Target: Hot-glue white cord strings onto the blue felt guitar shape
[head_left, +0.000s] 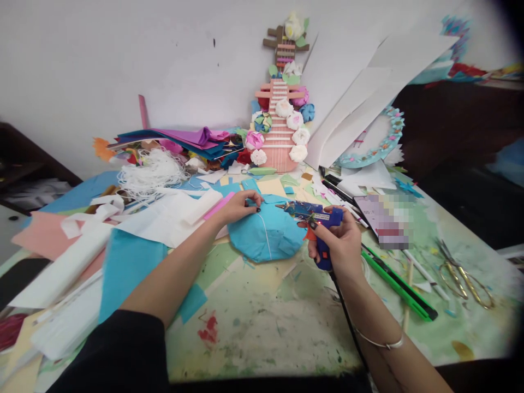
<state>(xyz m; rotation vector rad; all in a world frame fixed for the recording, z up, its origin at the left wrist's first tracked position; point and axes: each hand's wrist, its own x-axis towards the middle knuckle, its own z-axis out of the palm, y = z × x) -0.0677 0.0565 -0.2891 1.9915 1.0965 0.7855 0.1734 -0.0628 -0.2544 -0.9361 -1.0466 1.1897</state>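
A round, flat piece covered in crinkled blue paper (pixel 282 234) lies on the table in front of me. Across its left half runs a thin white string (pixel 267 234). My left hand (pixel 244 206) rests at the upper left edge of the piece, thumb and finger pinched at the string's upper end. In my right hand (pixel 341 240) is a blue hot glue gun (pixel 309 210) with an orange trigger, its fingers wrapped round the handle. The gun's nozzle points left, just above the blue paper and close to my left fingertips. A black cord hangs from its handle.
Behind stands a pink paper instrument (pixel 278 131) decorated with paper flowers. A tangle of white string (pixel 153 173) and paper sheets crowd the left. On the right lie a phone (pixel 374 218), a green cutter knife (pixel 399 284), gold-handled scissors (pixel 464 275) and pens.
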